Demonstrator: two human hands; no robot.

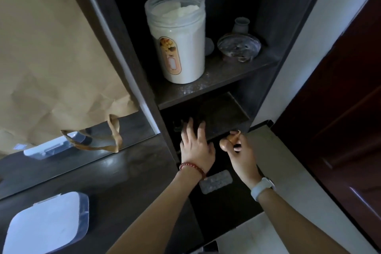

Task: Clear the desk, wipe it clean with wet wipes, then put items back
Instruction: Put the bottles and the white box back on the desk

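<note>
Step in hand: you look to be at the clearing or the putting-back stage, working at the lower compartment of the dark shelf unit; which of the two cannot be told from here
Left hand: your left hand has its fingers spread wide and holds nothing, reaching into the compartment under the shelf board that carries the white jar
Right hand: your right hand is curled round a small tan wooden object, just right of the left hand, at the compartment's front edge
Task things: the dark surface lies left of the shelf unit; a white lidded box sits on its near left part, with a brown paper bag behind it
Below the hands: a grey blister pack lies on the dark ledge beneath your wrists
Next move: judge whether the wooden object goes in or comes out; either way keep the grip firm, and mind the glass dish on the shelf above
</note>
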